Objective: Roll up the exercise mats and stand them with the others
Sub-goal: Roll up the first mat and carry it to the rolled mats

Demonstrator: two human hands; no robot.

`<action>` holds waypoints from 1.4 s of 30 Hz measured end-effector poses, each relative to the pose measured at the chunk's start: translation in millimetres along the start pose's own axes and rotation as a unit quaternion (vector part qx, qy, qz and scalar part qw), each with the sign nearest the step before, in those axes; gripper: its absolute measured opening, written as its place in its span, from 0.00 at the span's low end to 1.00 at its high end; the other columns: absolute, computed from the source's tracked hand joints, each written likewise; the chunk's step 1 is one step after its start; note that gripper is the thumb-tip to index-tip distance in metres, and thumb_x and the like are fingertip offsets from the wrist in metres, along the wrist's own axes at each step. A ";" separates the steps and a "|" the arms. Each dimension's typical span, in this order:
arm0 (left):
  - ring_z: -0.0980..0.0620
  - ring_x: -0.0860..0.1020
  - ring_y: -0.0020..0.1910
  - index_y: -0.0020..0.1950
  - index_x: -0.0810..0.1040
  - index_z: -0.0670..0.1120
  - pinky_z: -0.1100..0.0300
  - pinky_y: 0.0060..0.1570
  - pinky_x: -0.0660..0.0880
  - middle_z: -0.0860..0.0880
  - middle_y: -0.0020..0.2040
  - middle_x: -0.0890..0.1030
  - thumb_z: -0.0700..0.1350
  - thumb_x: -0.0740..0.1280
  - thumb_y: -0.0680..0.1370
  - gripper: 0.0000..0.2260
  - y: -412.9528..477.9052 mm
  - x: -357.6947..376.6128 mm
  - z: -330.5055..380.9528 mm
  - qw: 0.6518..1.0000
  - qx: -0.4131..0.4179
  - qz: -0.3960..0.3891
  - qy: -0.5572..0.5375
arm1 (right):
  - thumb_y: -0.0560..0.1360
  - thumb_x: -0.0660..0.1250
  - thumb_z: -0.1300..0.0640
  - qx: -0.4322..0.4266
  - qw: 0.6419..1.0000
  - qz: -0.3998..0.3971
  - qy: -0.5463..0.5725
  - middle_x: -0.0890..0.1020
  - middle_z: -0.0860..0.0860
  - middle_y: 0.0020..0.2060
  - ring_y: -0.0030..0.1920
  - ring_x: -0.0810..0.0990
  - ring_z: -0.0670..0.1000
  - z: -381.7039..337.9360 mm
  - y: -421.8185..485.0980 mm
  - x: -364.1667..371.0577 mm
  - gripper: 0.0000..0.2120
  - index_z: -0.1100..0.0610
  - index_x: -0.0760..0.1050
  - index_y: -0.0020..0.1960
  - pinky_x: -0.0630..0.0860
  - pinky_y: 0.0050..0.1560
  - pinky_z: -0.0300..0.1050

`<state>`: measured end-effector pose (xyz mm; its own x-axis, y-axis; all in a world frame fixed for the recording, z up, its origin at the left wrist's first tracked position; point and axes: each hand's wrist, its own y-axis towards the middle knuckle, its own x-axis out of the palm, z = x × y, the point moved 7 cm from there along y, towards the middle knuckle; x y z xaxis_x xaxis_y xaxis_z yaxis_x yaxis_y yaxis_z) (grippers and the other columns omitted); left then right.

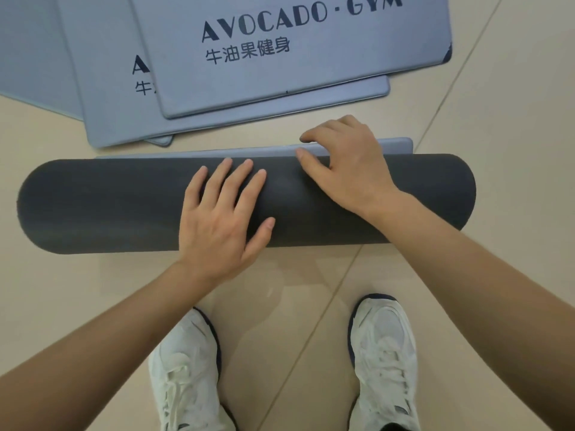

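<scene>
Dark-grey rolled mat (109,206) lies on the floor (62,290) near flat mats (280,73) | left hand (221,213) flat, pressing it | right hand (348,163) pinches loose end (399,145) | risk: easing pressure may let the springy roll unwind

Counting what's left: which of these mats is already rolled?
The dark grey roll under the left hand and right hand, with only its blue-grey end strip unrolled. The printed mats beyond it lie flat, overlapping.
</scene>
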<state>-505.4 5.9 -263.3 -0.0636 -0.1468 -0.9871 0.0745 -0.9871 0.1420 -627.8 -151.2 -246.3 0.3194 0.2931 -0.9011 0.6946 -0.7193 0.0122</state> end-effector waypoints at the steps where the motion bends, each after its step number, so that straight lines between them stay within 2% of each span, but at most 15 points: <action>1: 0.38 0.70 0.76 0.77 0.71 0.43 0.39 0.77 0.61 0.41 0.76 0.73 0.59 0.58 0.83 0.28 8.1 -0.1 -4.4 1.000 -0.002 -0.005 -0.004 | 0.81 0.64 0.45 -0.014 0.999 0.037 0.003 0.85 0.52 0.56 0.59 0.78 0.55 -0.5 -7.2 -5.7 0.18 0.56 0.82 0.61 0.71 0.60 0.51; 5: 0.41 0.73 0.73 0.75 0.73 0.45 0.43 0.74 0.64 0.45 0.73 0.76 0.60 0.56 0.83 0.27 46.6 -0.4 -20.3 0.999 -0.006 -0.032 -0.013 | 0.79 0.67 0.42 -0.044 0.992 0.114 -0.017 0.84 0.54 0.59 0.61 0.78 0.58 2.7 -44.0 -10.8 0.22 0.58 0.82 0.62 0.72 0.62 0.55; 9: 0.42 0.77 0.67 0.71 0.77 0.47 0.46 0.66 0.68 0.48 0.69 0.80 0.62 0.55 0.81 0.26 86.5 0.1 -37.4 0.994 -0.035 -0.075 -0.074 | 0.77 0.62 0.31 -0.026 0.994 0.024 -0.103 0.69 0.57 0.77 0.78 0.64 0.61 11.1 -57.0 12.0 0.39 0.57 0.67 0.79 0.56 0.79 0.63; 12: 0.42 0.79 0.63 0.66 0.81 0.46 0.47 0.61 0.70 0.48 0.65 0.82 0.56 0.62 0.81 0.20 88.7 -16.9 -28.0 0.996 -0.013 0.011 -0.083 | 0.75 0.60 0.28 -0.022 0.990 0.000 -0.141 0.65 0.56 0.80 0.80 0.60 0.61 14.4 -45.2 16.2 0.44 0.55 0.61 0.81 0.53 0.80 0.64; 15: 0.42 0.78 0.68 0.66 0.82 0.44 0.46 0.64 0.71 0.46 0.68 0.81 0.50 0.67 0.80 0.17 56.7 -28.9 4.0 0.992 0.023 0.097 -0.080 | 0.76 0.57 0.28 -0.024 0.992 -0.010 -0.122 0.65 0.55 0.80 0.80 0.60 0.59 20.8 -29.4 12.7 0.42 0.54 0.61 0.81 0.52 0.81 0.62; 19: 0.40 0.68 0.78 0.76 0.75 0.45 0.44 0.74 0.64 0.43 0.78 0.70 0.54 0.67 0.80 0.26 20.8 0.3 37.2 0.996 0.071 0.030 -0.052 | 0.78 0.63 0.36 -0.008 0.999 0.015 0.048 0.70 0.53 0.77 0.78 0.65 0.56 39.4 -15.8 -11.9 0.33 0.54 0.70 0.77 0.59 0.78 0.59; 22: 0.43 0.62 0.80 0.81 0.68 0.50 0.47 0.75 0.59 0.46 0.82 0.63 0.56 0.68 0.80 0.30 12.5 21.8 26.9 0.994 0.107 0.015 -0.013 | 0.76 0.68 0.38 0.031 0.994 0.098 0.045 0.74 0.53 0.73 0.74 0.69 0.57 73.6 -26.9 -39.5 0.30 0.54 0.74 0.72 0.64 0.74 0.61; 24: 0.44 0.60 0.80 0.83 0.63 0.52 0.48 0.75 0.57 0.47 0.83 0.60 0.57 0.68 0.80 0.33 11.0 28.9 20.8 0.989 0.143 0.024 0.019 | 0.73 0.69 0.34 0.064 0.991 0.116 0.015 0.73 0.53 0.74 0.73 0.69 0.59 100.1 -42.1 -48.6 0.34 0.53 0.74 0.72 0.64 0.73 0.62; 26: 0.44 0.59 0.80 0.84 0.59 0.52 0.48 0.75 0.56 0.47 0.84 0.58 0.59 0.67 0.80 0.35 17.4 30.4 16.3 0.987 0.154 0.025 0.033 | 0.69 0.70 0.30 0.078 0.992 0.096 -0.012 0.70 0.54 0.76 0.75 0.67 0.61 120.9 -54.8 -49.6 0.41 0.52 0.73 0.74 0.63 0.73 0.65; 29: 0.43 0.62 0.79 0.83 0.61 0.52 0.47 0.73 0.59 0.47 0.83 0.60 0.60 0.67 0.79 0.35 40.6 23.7 11.1 0.988 0.142 0.039 0.041 | 0.63 0.69 0.24 0.112 0.993 0.036 -0.013 0.64 0.53 0.79 0.78 0.60 0.64 144.1 -62.3 -47.5 0.49 0.47 0.68 0.78 0.61 0.75 0.68; 32: 0.42 0.66 0.77 0.81 0.65 0.52 0.44 0.69 0.64 0.48 0.82 0.63 0.61 0.71 0.76 0.36 72.1 17.4 -3.0 0.989 0.140 0.040 0.031 | 0.59 0.69 0.23 0.160 0.986 -0.020 0.049 0.62 0.49 0.79 0.77 0.57 0.61 152.9 -56.6 -48.4 0.54 0.44 0.63 0.80 0.63 0.75 0.58; 34: 0.41 0.67 0.77 0.81 0.65 0.52 0.43 0.68 0.64 0.49 0.82 0.64 0.65 0.71 0.75 0.38 94.7 14.5 -15.8 0.986 0.162 0.021 0.018 | 0.58 0.69 0.23 0.196 0.976 -0.040 0.082 0.66 0.48 0.76 0.74 0.61 0.59 154.5 -45.2 -54.9 0.53 0.43 0.65 0.79 0.63 0.74 0.53; 37: 0.38 0.66 0.76 0.81 0.65 0.53 0.40 0.70 0.62 0.48 0.81 0.66 0.69 0.67 0.75 0.38 124.2 6.8 -33.8 0.980 0.196 -0.008 0.016 | 0.64 0.74 0.27 0.227 0.966 -0.070 0.103 0.73 0.48 0.70 0.71 0.68 0.57 149.0 -32.1 -64.0 0.46 0.44 0.69 0.76 0.65 0.74 0.54; 40: 0.36 0.68 0.74 0.78 0.71 0.53 0.38 0.70 0.63 0.46 0.79 0.69 0.69 0.67 0.78 0.33 115.9 -1.9 -42.3 0.986 0.154 0.063 0.034 | 0.70 0.75 0.34 0.251 0.952 -0.087 0.150 0.77 0.47 0.67 0.68 0.74 0.54 142.5 -36.1 -61.1 0.38 0.46 0.71 0.75 0.69 0.72 0.53; 42: 0.37 0.69 0.73 0.75 0.75 0.52 0.40 0.67 0.66 0.45 0.77 0.72 0.65 0.68 0.80 0.28 88.0 -0.5 -44.5 0.992 0.040 0.119 0.001 | 0.69 0.75 0.32 0.276 0.941 -0.101 0.171 0.77 0.45 0.66 0.67 0.75 0.52 139.5 -44.3 -55.2 0.38 0.44 0.71 0.75 0.71 0.71 0.54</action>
<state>-454.5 -78.1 -253.7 -0.0520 -0.3766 -0.9249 0.0088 -0.9263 0.3767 -766.1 -223.4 -257.5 0.4711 0.5763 -0.6678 0.3537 -0.8170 -0.4555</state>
